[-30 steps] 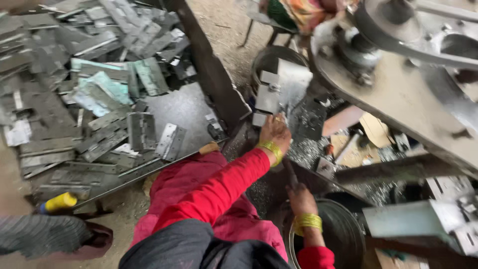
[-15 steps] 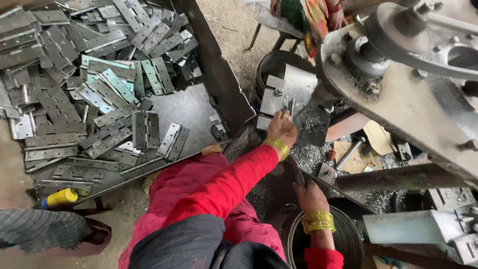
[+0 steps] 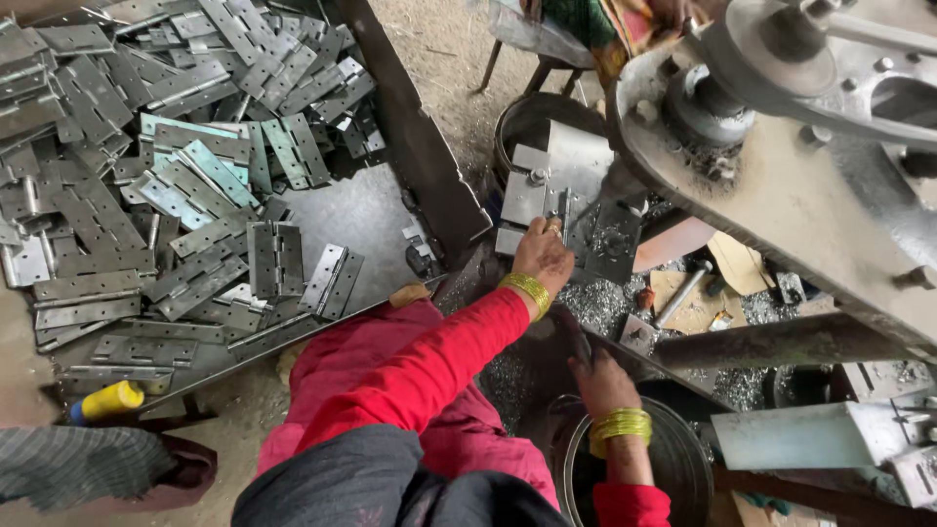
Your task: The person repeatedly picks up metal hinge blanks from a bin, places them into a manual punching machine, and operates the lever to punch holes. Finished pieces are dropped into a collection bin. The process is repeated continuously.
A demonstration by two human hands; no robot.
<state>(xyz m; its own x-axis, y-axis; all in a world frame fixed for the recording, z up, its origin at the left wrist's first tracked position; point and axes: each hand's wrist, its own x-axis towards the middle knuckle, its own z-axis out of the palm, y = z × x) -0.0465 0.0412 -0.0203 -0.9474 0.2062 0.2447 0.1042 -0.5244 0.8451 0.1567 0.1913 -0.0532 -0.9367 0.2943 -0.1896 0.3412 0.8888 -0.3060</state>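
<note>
My left hand (image 3: 542, 256), in a red sleeve with gold bangles, reaches forward onto the steel die block (image 3: 566, 166) of a press. Its fingers are pinched on a small upright metal hinge piece (image 3: 565, 209) there. My right hand (image 3: 600, 376), also with gold bangles, is lower and nearer, closed around a dark handle (image 3: 574, 337) just above a round metal bucket (image 3: 683, 459). A large heap of flat grey hinges (image 3: 185, 166) lies on a metal tray (image 3: 366, 210) to the left.
The grey press frame and flywheel (image 3: 781, 59) overhang the right side. Metal shavings (image 3: 605, 303) cover the bed. A second bucket (image 3: 532, 122) stands behind the die. A yellow-handled tool (image 3: 107, 400) lies bottom left, beside another person's sleeve (image 3: 78, 468). Someone in colourful cloth (image 3: 605, 34) sits at the top.
My left hand has pushed a little farther forward onto the die block. My right hand stays over the bucket. The view has tilted slightly, bringing the hinge heap closer.
</note>
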